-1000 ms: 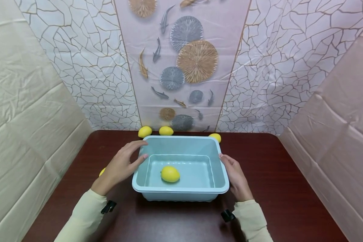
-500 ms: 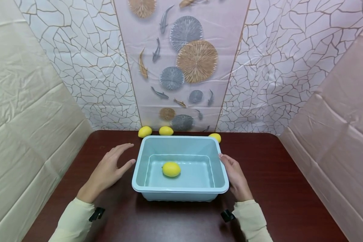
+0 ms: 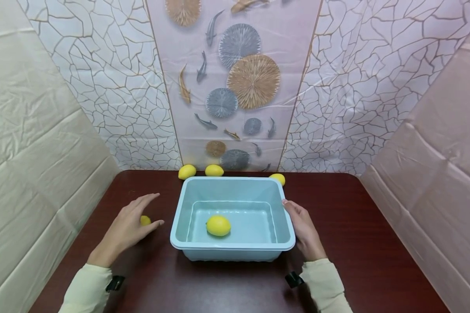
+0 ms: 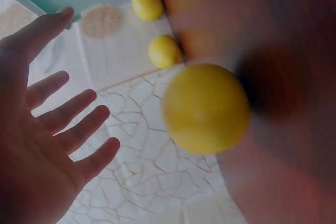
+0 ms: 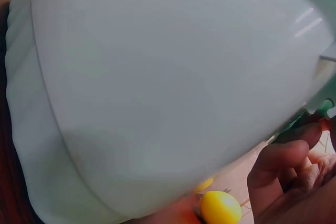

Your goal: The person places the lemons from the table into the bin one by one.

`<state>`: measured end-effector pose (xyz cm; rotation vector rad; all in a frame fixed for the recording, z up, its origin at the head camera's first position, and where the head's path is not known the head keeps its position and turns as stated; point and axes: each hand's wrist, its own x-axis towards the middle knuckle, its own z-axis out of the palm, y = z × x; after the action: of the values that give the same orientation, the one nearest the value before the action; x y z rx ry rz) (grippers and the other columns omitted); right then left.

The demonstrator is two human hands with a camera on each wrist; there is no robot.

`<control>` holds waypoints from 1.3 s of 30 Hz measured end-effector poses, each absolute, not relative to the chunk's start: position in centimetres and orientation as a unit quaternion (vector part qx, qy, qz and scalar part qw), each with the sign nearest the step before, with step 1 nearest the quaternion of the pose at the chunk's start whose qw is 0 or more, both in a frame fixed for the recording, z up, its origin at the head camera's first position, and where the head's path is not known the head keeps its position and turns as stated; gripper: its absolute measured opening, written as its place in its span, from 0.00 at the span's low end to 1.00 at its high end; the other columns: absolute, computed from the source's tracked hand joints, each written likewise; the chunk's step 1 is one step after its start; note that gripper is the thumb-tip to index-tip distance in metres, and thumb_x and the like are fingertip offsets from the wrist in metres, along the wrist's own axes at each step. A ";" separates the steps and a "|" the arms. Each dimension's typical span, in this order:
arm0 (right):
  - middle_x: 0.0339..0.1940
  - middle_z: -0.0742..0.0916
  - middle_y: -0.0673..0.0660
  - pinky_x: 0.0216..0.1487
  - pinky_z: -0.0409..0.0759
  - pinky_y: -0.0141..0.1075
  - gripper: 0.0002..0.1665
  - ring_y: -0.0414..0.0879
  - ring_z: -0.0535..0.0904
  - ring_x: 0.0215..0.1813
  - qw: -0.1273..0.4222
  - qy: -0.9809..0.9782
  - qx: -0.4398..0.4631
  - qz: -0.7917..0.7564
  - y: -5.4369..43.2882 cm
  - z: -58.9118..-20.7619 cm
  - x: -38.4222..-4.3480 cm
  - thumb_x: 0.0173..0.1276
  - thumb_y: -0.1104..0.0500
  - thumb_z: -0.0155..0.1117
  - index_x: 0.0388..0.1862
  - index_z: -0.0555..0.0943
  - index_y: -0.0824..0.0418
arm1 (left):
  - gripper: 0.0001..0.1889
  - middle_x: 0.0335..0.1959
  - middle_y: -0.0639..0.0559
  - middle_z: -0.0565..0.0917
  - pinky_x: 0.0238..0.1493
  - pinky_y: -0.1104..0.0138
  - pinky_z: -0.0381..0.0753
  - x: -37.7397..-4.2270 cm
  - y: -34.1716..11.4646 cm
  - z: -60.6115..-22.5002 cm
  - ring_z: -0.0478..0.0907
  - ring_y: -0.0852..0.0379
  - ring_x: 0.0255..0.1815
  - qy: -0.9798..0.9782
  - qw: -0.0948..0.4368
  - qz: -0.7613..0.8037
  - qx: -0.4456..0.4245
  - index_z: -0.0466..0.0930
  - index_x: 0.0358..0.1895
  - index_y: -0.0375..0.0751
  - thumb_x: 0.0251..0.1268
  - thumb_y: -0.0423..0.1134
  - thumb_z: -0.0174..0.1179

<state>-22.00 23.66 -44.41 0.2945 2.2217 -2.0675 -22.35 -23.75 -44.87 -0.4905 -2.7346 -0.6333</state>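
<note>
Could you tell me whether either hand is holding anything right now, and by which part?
The left hand holds nothing. The right hand rests against the tub's right side; a grip cannot be told.

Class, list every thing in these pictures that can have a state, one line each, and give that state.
Light blue plastic tub: upright on the table, holding one lemon.
Yellow lemon in the tub: lying loose on the tub floor.
Yellow lemon beside the left hand: on the table, ungripped.
Three yellow lemons behind the tub: resting on the table.
Left hand: fingers spread, holding nothing.
Right hand: resting against the tub's right side.
</note>
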 end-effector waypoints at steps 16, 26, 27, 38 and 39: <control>0.50 0.87 0.59 0.42 0.86 0.36 0.35 0.44 0.85 0.45 0.049 0.723 0.096 -0.683 23.7 -44.5 -21.9 0.84 0.37 0.52 0.72 0.76 0.62 | 0.45 0.73 0.29 0.70 0.62 0.31 0.73 -22.9 -25.9 -47.0 0.71 0.26 0.69 -0.971 0.054 -0.206 -0.111 0.67 0.77 0.38 0.60 0.49 0.78; 0.51 0.87 0.59 0.43 0.86 0.36 0.35 0.44 0.86 0.46 0.052 0.722 0.100 -0.683 23.6 -44.5 -21.9 0.84 0.37 0.53 0.72 0.76 0.62 | 0.33 0.66 0.27 0.75 0.57 0.36 0.77 -22.8 -27.1 -47.9 0.75 0.29 0.63 -0.966 0.026 -0.231 -0.112 0.72 0.72 0.33 0.67 0.38 0.72; 0.51 0.87 0.58 0.43 0.86 0.36 0.35 0.44 0.85 0.46 0.052 0.722 0.100 -0.682 23.6 -44.5 -21.8 0.84 0.37 0.53 0.73 0.75 0.62 | 0.33 0.65 0.26 0.76 0.56 0.37 0.77 -22.8 -27.2 -48.0 0.76 0.30 0.62 -0.966 0.024 -0.233 -0.113 0.72 0.72 0.32 0.67 0.38 0.72; 0.53 0.86 0.59 0.44 0.86 0.36 0.37 0.44 0.85 0.47 0.057 0.727 0.103 -0.676 23.7 -44.3 -21.8 0.83 0.36 0.52 0.74 0.74 0.61 | 0.36 0.59 0.26 0.80 0.49 0.41 0.80 -22.8 -27.5 -48.3 0.80 0.34 0.51 -0.963 0.019 -0.248 -0.104 0.71 0.70 0.28 0.61 0.36 0.76; 0.53 0.86 0.59 0.44 0.86 0.36 0.37 0.44 0.85 0.47 0.057 0.727 0.104 -0.676 23.7 -44.3 -21.8 0.83 0.36 0.52 0.74 0.74 0.61 | 0.37 0.59 0.25 0.80 0.49 0.41 0.80 -22.8 -27.5 -48.4 0.80 0.34 0.50 -0.963 0.013 -0.250 -0.100 0.70 0.70 0.27 0.61 0.36 0.76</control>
<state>-21.83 23.68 -44.32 0.3158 2.2054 -2.0488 -22.85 -27.49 -48.38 -0.3113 -3.0004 -0.7782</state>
